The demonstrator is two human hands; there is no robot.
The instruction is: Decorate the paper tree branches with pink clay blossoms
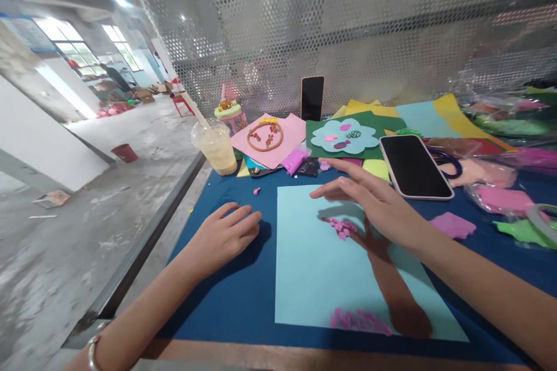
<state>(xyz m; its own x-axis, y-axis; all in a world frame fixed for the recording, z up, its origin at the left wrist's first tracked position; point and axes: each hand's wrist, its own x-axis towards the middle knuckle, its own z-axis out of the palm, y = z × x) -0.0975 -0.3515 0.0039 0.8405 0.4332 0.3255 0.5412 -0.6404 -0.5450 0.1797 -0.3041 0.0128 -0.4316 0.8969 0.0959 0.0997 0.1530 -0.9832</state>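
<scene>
A light blue sheet (317,266) lies on the dark blue table cover (235,295). On it sits a brown clay tree trunk (395,295) with small pink clay blossoms (343,227) on a branch and more pink clay (359,321) at its base. My right hand (369,197) hovers just above the sheet over the blossoms, fingers stretched out and holding nothing. My left hand (226,235) rests palm down on the blue cover left of the sheet, fingers loosely curled, nothing in it.
A phone (413,166) lies flat right of my right hand; another phone (312,97) stands upright at the back. A plastic cup with a straw (215,146) is at the back left. Coloured paper, a pink craft sheet (270,138), clay bags (500,197) and scissors (448,163) crowd the back and right.
</scene>
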